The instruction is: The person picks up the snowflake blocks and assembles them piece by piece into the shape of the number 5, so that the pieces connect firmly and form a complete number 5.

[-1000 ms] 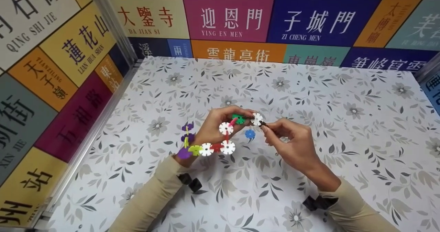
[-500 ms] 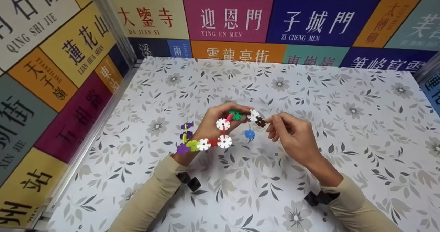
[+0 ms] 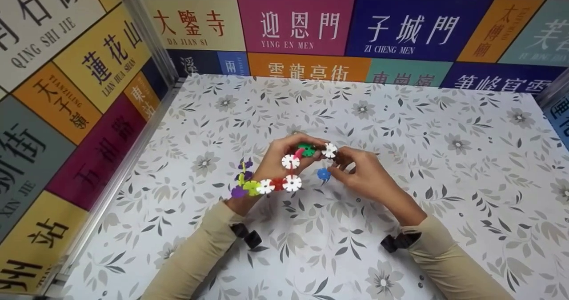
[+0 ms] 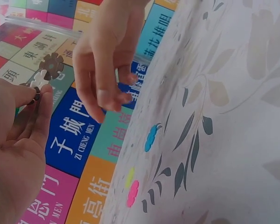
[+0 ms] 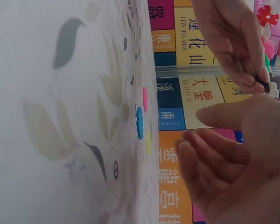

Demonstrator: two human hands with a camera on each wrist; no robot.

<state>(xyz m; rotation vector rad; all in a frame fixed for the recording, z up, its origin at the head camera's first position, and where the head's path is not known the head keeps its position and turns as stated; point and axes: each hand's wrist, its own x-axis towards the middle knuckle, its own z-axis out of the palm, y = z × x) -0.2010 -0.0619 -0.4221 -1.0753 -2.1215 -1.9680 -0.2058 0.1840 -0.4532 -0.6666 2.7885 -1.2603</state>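
Observation:
My left hand (image 3: 270,158) pinches a chain of linked snowflake discs (image 3: 291,183) near its far end. Purple, yellow-green, white, red, pink and green discs make up the chain, and its tail hangs over the left wrist. In the left wrist view, a white disc (image 4: 38,79) and a dark brown disc (image 4: 52,65) stick out past the fingertips. My right hand (image 3: 371,173) hovers just right of this end, fingers loosely bent and holding nothing. Its fingertips overlap the edge of a loose blue disc (image 3: 323,174) in the head view, but the wrist views show them above the table.
Pink (image 5: 145,99) and yellow (image 5: 148,141) discs lie near the blue one on the table, hidden in the head view. A floral sheet (image 3: 444,166) covers the table. Colourful lettered panels (image 3: 295,24) wall off the back and left side.
My right hand has let go of the dark brown disc at the chain's end and moved left and slightly down toward the blue disc. The left hand keeps its grip, barely moving.

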